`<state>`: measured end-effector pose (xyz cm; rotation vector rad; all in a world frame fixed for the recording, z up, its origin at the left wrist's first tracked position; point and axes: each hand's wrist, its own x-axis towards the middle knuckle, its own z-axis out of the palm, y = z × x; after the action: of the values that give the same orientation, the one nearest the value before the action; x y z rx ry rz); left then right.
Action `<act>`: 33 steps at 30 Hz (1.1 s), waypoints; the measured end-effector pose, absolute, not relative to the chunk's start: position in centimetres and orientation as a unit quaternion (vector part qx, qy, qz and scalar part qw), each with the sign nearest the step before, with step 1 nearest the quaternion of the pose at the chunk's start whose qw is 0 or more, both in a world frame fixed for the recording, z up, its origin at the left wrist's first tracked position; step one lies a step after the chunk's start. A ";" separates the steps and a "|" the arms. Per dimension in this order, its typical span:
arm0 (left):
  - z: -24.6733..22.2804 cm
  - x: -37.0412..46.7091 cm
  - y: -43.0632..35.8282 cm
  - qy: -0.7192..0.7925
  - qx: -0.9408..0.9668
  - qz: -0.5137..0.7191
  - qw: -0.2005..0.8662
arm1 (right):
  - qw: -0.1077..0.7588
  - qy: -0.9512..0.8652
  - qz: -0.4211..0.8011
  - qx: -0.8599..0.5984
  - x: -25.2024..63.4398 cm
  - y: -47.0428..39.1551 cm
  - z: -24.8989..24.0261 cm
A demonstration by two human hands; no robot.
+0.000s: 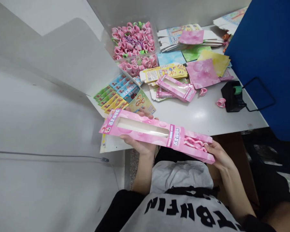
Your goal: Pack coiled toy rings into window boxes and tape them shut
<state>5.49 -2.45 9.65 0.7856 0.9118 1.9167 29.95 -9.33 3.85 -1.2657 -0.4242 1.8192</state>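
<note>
Gripping a long pink printed card box with a clear window (142, 127), the left hand (145, 146) is half closed, thumb on the near edge and fingers behind the far one. The right hand (222, 155) is nearly closed, pinching the outer end of a narrow pink card tray (193, 151) with a wavy pink-and-white strand (195, 143) in it. The box is held up at the near edge of the white tabletop (183, 117), with the tray meeting its end at four o'clock. Only a pale interior shows through the window, so the box looks unfilled along that stretch; how much of the tray lies inside it I cannot tell.

Outward from the box, at ten o'clock, stand rows of green, blue and yellow printed packs (120, 91), which look finished. Towards twelve, a clear plastic bin (134, 55) is heaped with coiled pink-and-white and green rings (132, 38), so plenty appears left. At one o'clock lie flat-sided pink windowed boxes (176, 88), the upper one seemingly unfilled. At two, loose striped coils (221, 102) lie near a black tape dispenser (233, 100).
</note>
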 end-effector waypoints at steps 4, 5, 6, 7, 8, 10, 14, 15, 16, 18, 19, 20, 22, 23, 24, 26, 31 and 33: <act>9.5 5.4 -2.6 0.299 0.281 0.781 0.471 | 0.431 -0.167 0.728 -0.507 30.2 -9.3 3.7; 9.4 5.3 -2.6 0.288 0.280 0.777 0.485 | 0.431 -0.166 0.728 -0.506 30.3 -9.3 3.8; 9.3 5.1 -2.5 0.283 0.280 0.770 0.498 | 0.434 -0.165 0.726 -0.506 30.3 -9.3 3.8; 9.1 5.0 -2.5 0.285 0.278 0.762 0.510 | 0.439 -0.165 0.724 -0.506 30.4 -9.2 3.9; 9.1 4.9 -2.4 0.289 0.275 0.757 0.518 | 0.443 -0.163 0.721 -0.507 30.4 -9.2 4.0; 9.0 5.0 -2.5 0.295 0.268 0.756 0.519 | 0.450 -0.160 0.715 -0.510 30.3 -9.2 4.1; 8.6 6.7 -3.5 0.306 0.276 0.733 0.542 | 0.455 -0.152 0.716 -0.508 29.5 -9.1 4.4; 8.4 7.3 -3.9 0.315 0.279 0.716 0.556 | 0.458 -0.154 0.717 -0.502 29.2 -9.1 4.5; 8.2 7.9 -4.2 0.325 0.277 0.703 0.569 | 0.460 -0.158 0.720 -0.495 28.9 -9.0 4.6; 7.7 8.8 -4.7 0.344 0.265 0.698 0.570 | 0.465 -0.164 0.724 -0.483 28.4 -8.9 4.7; 7.5 9.1 -4.8 0.354 0.257 0.704 0.560 | 0.465 -0.166 0.725 -0.480 28.3 -8.9 4.7; 7.4 9.3 -4.7 0.364 0.250 0.710 0.548 | 0.465 -0.166 0.726 -0.479 28.3 -8.8 4.7; 7.3 9.4 -4.5 0.383 0.246 0.713 0.533 | 0.462 -0.170 0.725 -0.482 28.5 -8.9 4.7; 7.3 9.3 -4.3 0.392 0.247 0.709 0.532 | 0.457 -0.173 0.726 -0.485 28.6 -8.9 4.7; 7.3 9.3 -4.2 0.397 0.249 0.703 0.535 | 0.450 -0.177 0.728 -0.487 28.8 -9.0 4.6; 7.1 9.1 -4.1 0.396 0.256 0.690 0.549 | 0.435 -0.180 0.733 -0.490 29.0 -9.1 4.5; 6.5 8.8 -4.8 0.358 0.284 0.678 0.576 | 0.414 -0.172 0.756 -0.476 28.9 -9.0 4.7; 6.5 8.8 -5.1 0.351 0.292 0.690 0.561 | 0.416 -0.169 0.757 -0.474 28.8 -8.9 5.0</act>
<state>8.83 -5.08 6.54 0.6882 0.8275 1.6268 28.83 -8.92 4.97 -1.1909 -0.4247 1.9005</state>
